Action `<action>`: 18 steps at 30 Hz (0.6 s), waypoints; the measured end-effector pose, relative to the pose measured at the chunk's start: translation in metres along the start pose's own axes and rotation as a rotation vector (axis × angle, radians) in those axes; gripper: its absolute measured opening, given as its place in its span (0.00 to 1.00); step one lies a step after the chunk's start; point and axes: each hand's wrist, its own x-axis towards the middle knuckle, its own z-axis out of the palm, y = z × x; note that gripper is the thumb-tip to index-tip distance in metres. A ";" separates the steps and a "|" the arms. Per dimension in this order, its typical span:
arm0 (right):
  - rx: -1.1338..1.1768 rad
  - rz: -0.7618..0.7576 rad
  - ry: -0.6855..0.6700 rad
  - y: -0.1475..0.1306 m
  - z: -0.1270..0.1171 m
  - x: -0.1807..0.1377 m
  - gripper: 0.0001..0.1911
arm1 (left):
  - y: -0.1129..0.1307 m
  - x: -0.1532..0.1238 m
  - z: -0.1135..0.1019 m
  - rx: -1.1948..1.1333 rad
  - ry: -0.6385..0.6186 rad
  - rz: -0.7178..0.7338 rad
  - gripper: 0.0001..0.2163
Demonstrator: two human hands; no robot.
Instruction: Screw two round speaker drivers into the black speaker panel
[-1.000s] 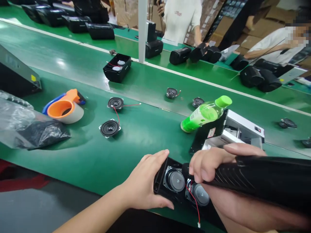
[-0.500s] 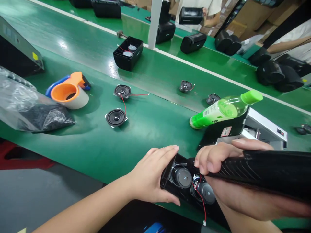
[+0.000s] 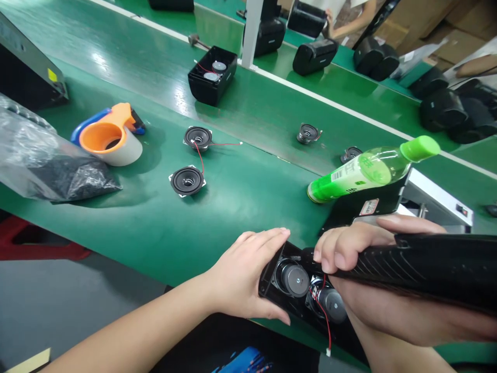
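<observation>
My left hand (image 3: 243, 274) grips the left end of an open black speaker housing (image 3: 272, 280) at the table's near edge. Two round drivers (image 3: 297, 280) sit inside it, with a red wire (image 3: 324, 321) trailing off them. My right hand (image 3: 349, 248) is wrapped around a long black ribbed tool (image 3: 423, 269) whose tip points down into the housing between the drivers. On the green table (image 3: 233, 207) further out lies a pair of loose speaker drivers (image 3: 188, 180) joined by a red wire.
A green bottle (image 3: 368, 171) lies on a metal box (image 3: 435, 199) right of my hands. An orange tape dispenser (image 3: 111, 137) and a plastic bag (image 3: 34, 160) sit at left. Another open housing (image 3: 212, 75) and finished black speakers (image 3: 314, 54) stand farther back, near another person's hand.
The view has shifted down and left a little. My hands, the housing and the tool keep the same hold; the tool tip stays inside the housing.
</observation>
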 end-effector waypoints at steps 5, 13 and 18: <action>0.007 0.004 0.037 0.000 0.008 0.001 0.41 | 0.001 0.001 0.000 -0.022 -0.017 -0.030 0.60; 0.095 0.038 -0.052 -0.009 0.020 0.011 0.36 | 0.000 -0.001 0.002 -0.017 -0.010 -0.044 0.61; 0.127 -0.024 -0.009 0.003 0.025 0.002 0.36 | 0.000 -0.004 0.003 -0.016 0.020 -0.019 0.65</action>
